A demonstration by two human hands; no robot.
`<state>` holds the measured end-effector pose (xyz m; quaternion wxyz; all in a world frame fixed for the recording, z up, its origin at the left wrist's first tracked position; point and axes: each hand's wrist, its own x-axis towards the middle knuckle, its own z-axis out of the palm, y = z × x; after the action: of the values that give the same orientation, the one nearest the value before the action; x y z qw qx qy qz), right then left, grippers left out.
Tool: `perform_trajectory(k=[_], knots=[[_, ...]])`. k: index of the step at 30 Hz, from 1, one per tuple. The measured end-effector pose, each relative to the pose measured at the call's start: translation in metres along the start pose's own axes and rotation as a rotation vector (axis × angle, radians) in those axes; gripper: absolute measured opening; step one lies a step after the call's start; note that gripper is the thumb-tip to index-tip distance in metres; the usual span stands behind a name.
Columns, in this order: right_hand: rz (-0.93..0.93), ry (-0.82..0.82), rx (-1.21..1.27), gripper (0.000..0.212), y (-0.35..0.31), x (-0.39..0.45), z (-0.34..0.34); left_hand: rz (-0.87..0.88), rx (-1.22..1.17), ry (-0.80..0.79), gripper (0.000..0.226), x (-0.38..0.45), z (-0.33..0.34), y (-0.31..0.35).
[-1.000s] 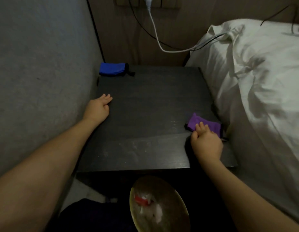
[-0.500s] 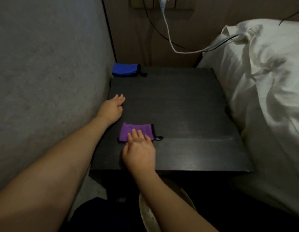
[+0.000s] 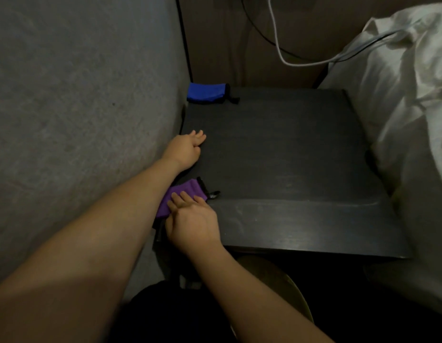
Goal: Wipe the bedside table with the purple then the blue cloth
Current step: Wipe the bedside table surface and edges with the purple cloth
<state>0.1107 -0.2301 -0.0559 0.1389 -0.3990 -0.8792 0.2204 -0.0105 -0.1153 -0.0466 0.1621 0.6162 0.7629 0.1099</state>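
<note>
Purple cloth lies at the near left corner of the bedside table, partly hidden under the left forearm, with a small black loop sticking out on its right side. The right hand lies flat on top of it, palm down, fingers straight and close together, pressing the cloth against the dark tabletop; nothing is curled round the fabric. The left hand rests on the tabletop along the left edge, about midway between front and back, fingers relaxed and nearly straight, pointing toward the back; it holds nothing.

Blue cloth, folded and trimmed in black, sits in the far left corner, touching or nearly touching the grey wall, well apart from both hands. The left edge of the table runs just beside this wall, so there is little room on that side. The right edge lies against the white bedding, which bulges slightly over the far right part of the top. The back edge meets a brown panel, in front of which a white cable and a dark cable hang and run over to the bedding. The middle and right of the tabletop are bare dark wood, with a paler streaked band along the front edge. Below the front edge a round rim of something shows, too dim to identify.
</note>
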Motion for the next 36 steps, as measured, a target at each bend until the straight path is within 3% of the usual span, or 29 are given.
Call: perform_trajectory(k=[4, 8, 11, 17, 21, 27, 29, 31, 36], knots=[[0.021, 0.056, 0.039, 0.032, 0.025, -0.014, -0.011, 0.018, -0.042, 0.076, 0.053, -0.006, 0.010, 0.002], [0.079, 0.130, 0.010, 0.035, 0.058, -0.031, -0.030, 0.009, -0.058, 0.226, 0.052, -0.011, 0.023, 0.004], [0.107, 0.187, -0.044, 0.042, 0.087, -0.044, -0.043, 0.017, -0.061, 0.227, 0.051, -0.011, 0.023, 0.003], [0.202, 0.247, -0.133, 0.040, 0.131, -0.067, -0.071, 0.009, -0.062, 0.240, 0.049, -0.013, 0.023, 0.006], [0.286, 0.304, -0.203, 0.026, 0.165, -0.081, -0.091, 0.009, -0.057, 0.242, 0.049, -0.013, 0.022, 0.006], [0.421, 0.371, -0.228, 0.037, 0.208, -0.098, -0.120, 0.001, -0.067, 0.229, 0.048, -0.013, 0.022, 0.007], [0.455, 0.405, -0.232, 0.032, 0.221, -0.102, -0.132, 0.000, -0.065, 0.229, 0.048, -0.013, 0.022, 0.007], [0.508, 0.395, -0.248, 0.025, 0.232, -0.100, -0.143, -0.009, -0.061, 0.234, 0.048, -0.013, 0.023, 0.006], [0.564, 0.263, -0.294, 0.033, 0.254, -0.080, -0.163, -0.018, -0.063, 0.240, 0.047, -0.013, 0.023, 0.007]])
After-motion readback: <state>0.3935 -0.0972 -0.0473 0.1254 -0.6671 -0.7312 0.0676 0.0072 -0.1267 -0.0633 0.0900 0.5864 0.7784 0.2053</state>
